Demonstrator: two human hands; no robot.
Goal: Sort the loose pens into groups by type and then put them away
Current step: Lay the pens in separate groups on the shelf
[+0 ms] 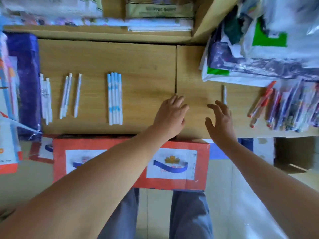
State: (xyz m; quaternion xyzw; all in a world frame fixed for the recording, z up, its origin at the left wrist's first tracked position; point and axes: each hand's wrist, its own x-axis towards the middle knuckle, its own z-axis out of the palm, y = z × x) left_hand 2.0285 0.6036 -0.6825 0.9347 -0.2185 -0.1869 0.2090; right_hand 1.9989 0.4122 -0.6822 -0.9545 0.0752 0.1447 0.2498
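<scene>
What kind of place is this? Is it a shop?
Probably a stationery shop or stockroom: packaged pens heaped on the wooden table, stuffed plastic bags beside them, and a red carton in front.

Sorted pens (pixel 115 99) beside empty hands (pixel 170 116)

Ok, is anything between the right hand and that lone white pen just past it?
Nothing visible. The right hand is open, its fingertips right at the near end of the lone white pen, which lies on bare table. The mixed pen pile sits further right, apart from it.
</scene>
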